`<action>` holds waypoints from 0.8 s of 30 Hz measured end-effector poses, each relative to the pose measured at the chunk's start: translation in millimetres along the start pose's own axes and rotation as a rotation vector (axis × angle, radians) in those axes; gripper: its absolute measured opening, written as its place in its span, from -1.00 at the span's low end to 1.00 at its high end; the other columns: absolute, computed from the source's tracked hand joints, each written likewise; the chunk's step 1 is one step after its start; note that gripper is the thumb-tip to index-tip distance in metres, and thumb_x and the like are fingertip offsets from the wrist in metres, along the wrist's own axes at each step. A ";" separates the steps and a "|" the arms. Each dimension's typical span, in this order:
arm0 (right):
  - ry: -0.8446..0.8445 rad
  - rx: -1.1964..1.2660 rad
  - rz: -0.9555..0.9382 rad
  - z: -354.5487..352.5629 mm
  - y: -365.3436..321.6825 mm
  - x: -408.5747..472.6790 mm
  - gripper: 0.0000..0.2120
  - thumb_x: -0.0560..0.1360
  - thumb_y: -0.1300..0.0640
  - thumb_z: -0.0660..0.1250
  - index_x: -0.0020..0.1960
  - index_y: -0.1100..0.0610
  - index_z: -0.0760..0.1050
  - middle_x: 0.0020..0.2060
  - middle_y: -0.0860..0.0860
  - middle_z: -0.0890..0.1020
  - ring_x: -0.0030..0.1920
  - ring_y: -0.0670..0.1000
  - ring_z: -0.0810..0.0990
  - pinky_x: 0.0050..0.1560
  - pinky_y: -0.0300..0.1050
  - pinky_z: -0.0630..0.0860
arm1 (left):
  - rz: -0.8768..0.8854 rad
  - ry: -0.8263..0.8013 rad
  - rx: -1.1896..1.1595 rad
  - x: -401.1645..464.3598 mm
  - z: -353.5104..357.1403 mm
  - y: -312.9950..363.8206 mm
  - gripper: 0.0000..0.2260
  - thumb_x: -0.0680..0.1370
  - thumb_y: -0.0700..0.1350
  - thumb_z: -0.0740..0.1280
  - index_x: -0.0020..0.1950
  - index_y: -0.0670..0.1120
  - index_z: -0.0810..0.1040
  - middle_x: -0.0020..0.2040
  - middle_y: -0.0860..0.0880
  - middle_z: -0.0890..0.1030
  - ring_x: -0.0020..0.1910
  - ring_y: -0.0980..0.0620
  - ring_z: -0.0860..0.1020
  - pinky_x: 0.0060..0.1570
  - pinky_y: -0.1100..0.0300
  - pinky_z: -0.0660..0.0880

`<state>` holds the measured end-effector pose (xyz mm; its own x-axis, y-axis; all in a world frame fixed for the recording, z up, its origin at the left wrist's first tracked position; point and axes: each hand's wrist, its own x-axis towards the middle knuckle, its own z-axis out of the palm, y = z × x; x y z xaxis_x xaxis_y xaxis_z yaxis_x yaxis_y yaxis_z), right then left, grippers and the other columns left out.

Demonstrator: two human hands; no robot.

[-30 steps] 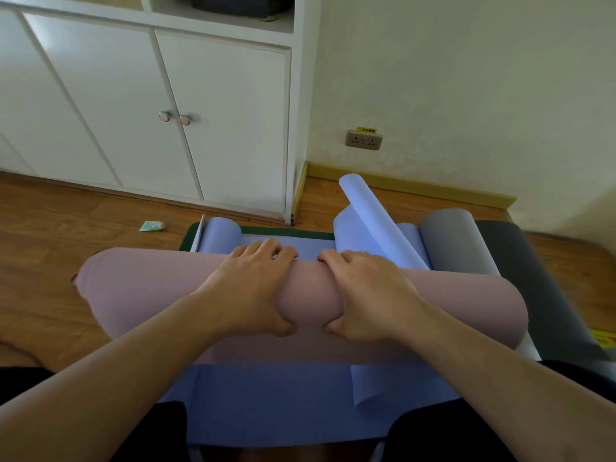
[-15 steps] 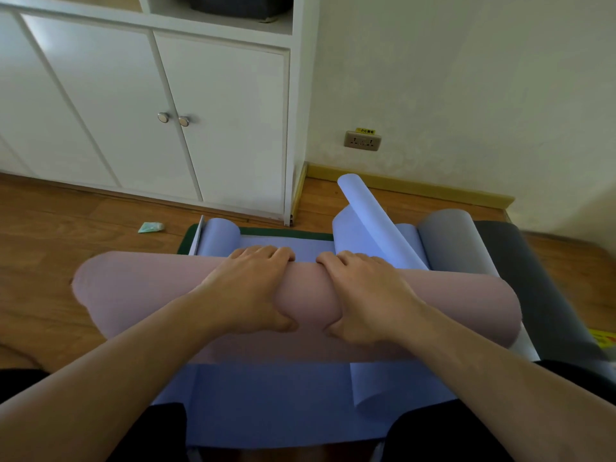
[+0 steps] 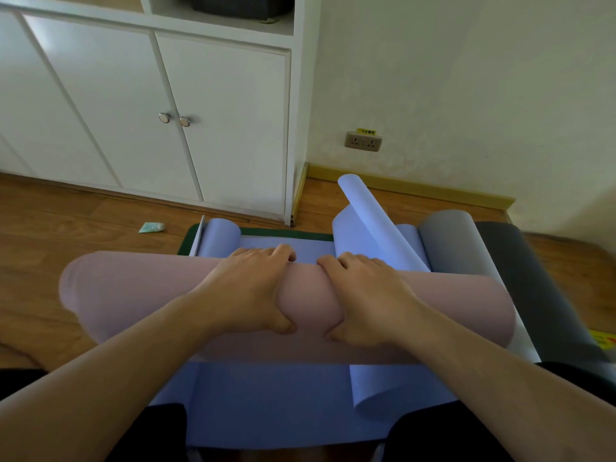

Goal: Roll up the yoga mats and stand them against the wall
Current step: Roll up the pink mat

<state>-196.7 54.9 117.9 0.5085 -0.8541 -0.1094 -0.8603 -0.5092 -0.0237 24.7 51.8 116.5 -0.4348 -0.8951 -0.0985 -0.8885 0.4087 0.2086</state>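
Note:
A thick pink yoga mat roll [image 3: 133, 291] lies crosswise in front of me, on top of a flat blue mat [image 3: 266, 401]. My left hand [image 3: 246, 288] and my right hand [image 3: 370, 295] grip the roll side by side at its middle, fingers curled over its far side and thumbs on the near side. The blue mat's far end curls up [image 3: 363, 215]. A grey mat [image 3: 453, 241] and a dark mat [image 3: 533, 288] lie to the right. A green mat edge [image 3: 286, 233] shows beneath the blue one.
A white cabinet [image 3: 213, 128] with two knobs stands ahead left. A cream wall [image 3: 466, 78] with a socket [image 3: 362, 141] is ahead right. A small teal scrap [image 3: 151, 227] lies on the wooden floor [image 3: 50, 235]. My dark-clothed knees frame the blue mat.
The pink roll has shifted slightly to the left and a little away from me under both hands. The grip is unchanged.

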 end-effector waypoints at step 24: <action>-0.098 0.148 0.066 -3.5 1.0 -0.3 -0.16 0.28 -0.37 0.57 0.41 -0.22 0.26 0.22 -0.13 0.57 0.10 0.01 0.59 0.03 -0.04 0.52 | 0.053 0.021 0.335 -3.2 16.4 4.8 0.13 0.25 0.42 0.56 0.61 -0.04 0.13 0.48 -0.05 0.31 0.43 -0.09 0.34 0.47 -0.02 0.32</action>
<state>-197.6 54.3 121.4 0.4508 -0.8670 -0.2122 -0.8914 -0.4246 -0.1587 19.4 59.5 101.8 -0.4814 -0.8733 -0.0748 -0.8653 0.4871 -0.1186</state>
